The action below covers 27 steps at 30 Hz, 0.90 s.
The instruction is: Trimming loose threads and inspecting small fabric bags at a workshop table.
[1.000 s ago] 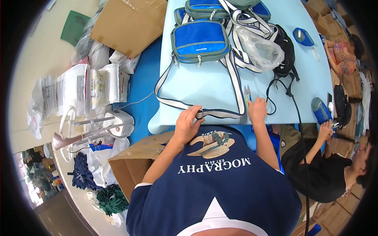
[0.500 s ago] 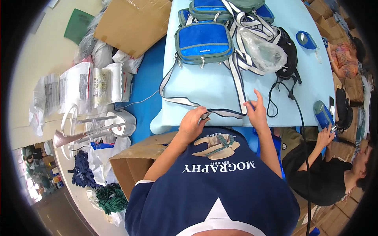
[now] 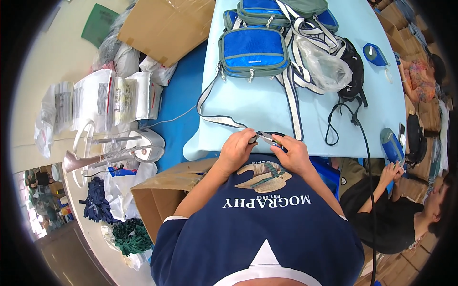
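Note:
My left hand point(image 3: 237, 151) is closed in a pinch on the end of a white strap with dark edges point(image 3: 220, 119), where a small dark buckle seems to sit. In my closed right hand point(image 3: 292, 155) are small thread snips point(image 3: 265, 136), their metal blades pointing at the pinched strap. Both hands meet at the table's near edge, in front of my shirt. From there the strap runs back to a blue and grey zippered bag point(image 3: 253, 50) lying on the table. Which part of the strap the blades touch is too small to tell.
More blue bags point(image 3: 262, 12) and a heap of straps lie behind, beside a clear plastic bag point(image 3: 324, 64) and a black pouch point(image 3: 354, 71). A black cord point(image 3: 365, 138) hangs over the table's edge. An open carton point(image 3: 160, 190) stands at my left; a co-worker point(image 3: 391, 209) sits at right.
My right hand has moved left from the hanging strap to my left hand, bringing the snips to the pinched strap. My left hand keeps its hold on the strap.

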{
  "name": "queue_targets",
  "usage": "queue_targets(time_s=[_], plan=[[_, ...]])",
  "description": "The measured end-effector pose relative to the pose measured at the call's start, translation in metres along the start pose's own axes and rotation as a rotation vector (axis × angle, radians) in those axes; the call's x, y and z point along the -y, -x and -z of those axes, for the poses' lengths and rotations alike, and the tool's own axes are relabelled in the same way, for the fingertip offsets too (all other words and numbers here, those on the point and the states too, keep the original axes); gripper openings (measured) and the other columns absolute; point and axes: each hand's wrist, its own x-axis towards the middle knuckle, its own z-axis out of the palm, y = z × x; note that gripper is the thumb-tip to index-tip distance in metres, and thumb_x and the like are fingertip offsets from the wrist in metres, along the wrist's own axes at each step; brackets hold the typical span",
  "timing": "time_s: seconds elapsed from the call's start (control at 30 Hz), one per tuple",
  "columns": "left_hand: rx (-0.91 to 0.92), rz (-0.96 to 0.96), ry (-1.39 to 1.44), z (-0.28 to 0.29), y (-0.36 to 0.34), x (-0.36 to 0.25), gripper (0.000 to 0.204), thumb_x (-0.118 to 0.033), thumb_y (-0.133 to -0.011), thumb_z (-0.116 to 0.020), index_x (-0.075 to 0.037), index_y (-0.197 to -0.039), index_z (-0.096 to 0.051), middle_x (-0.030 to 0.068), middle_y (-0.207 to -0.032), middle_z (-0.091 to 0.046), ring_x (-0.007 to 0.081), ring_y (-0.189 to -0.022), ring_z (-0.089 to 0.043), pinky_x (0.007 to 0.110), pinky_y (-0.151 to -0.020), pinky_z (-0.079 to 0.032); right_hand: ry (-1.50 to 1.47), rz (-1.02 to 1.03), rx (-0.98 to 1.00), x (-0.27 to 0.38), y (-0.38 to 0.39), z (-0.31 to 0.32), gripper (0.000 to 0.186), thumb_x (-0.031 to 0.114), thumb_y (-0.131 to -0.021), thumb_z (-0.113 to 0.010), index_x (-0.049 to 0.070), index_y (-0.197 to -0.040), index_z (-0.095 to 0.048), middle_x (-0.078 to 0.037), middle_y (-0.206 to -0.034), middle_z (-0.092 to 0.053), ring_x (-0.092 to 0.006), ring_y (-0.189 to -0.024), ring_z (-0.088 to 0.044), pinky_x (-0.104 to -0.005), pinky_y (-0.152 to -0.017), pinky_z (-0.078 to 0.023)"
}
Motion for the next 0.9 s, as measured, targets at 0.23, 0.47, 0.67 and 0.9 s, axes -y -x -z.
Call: queue_targets(time_s=[0.23,0.47,0.67,0.9], plan=[[0.023,-0.028,0.008,0.0,-0.001,0.0,0.042,0.002,-0.064,-0.068,-0.002,-0.102,-0.051,0.0123,-0.097,-0.06,0.0272,-0.079,-0.059,0.034,-0.068,-0.048,-0.163,-0.125,0.017,-0.001,0.001,-0.005,0.028,0.018,-0.075,-0.065,0.006,-0.1,-0.064,-0.01,-0.074,-0.062,-0.0267,-0.064,-0.06,-0.0327,-0.056,-0.047],[0.06,-0.054,-0.024,-0.001,0.002,0.001,0.044,0.001,-0.063,-0.07,-0.003,-0.102,-0.051,0.0129,-0.097,-0.061,0.0278,-0.081,-0.06,0.033,-0.068,-0.049,-0.054,-0.125,0.001,0.003,0.004,-0.005,0.024,0.018,-0.075,-0.065,0.006,-0.096,-0.065,-0.011,-0.079,-0.064,-0.0285,-0.069,-0.062,-0.0344,-0.06,-0.048],[0.052,-0.019,-0.017,-0.002,0.004,0.003,0.048,0.0,-0.061,-0.074,-0.005,-0.103,-0.052,0.0124,-0.097,-0.061,0.0285,-0.084,-0.06,0.034,-0.07,-0.049,-0.179,-0.183,-0.062,-0.017,0.007,-0.007,0.026,0.02,-0.075,-0.065,0.005,-0.097,-0.064,-0.012,-0.08,-0.065,-0.0283,-0.072,-0.063,-0.0359,-0.062,-0.048],[0.089,0.051,-0.089,0.008,-0.003,-0.003,0.057,-0.003,-0.058,-0.076,-0.006,-0.11,-0.054,0.0101,-0.095,-0.061,0.0266,-0.081,-0.057,0.035,-0.071,-0.045,0.909,-0.244,-0.384,-0.124,-0.007,0.008,0.035,0.02,-0.072,-0.069,0.005,-0.102,-0.06,-0.011,-0.092,-0.06,-0.029,-0.086,-0.057,-0.0372,-0.073,-0.045]])
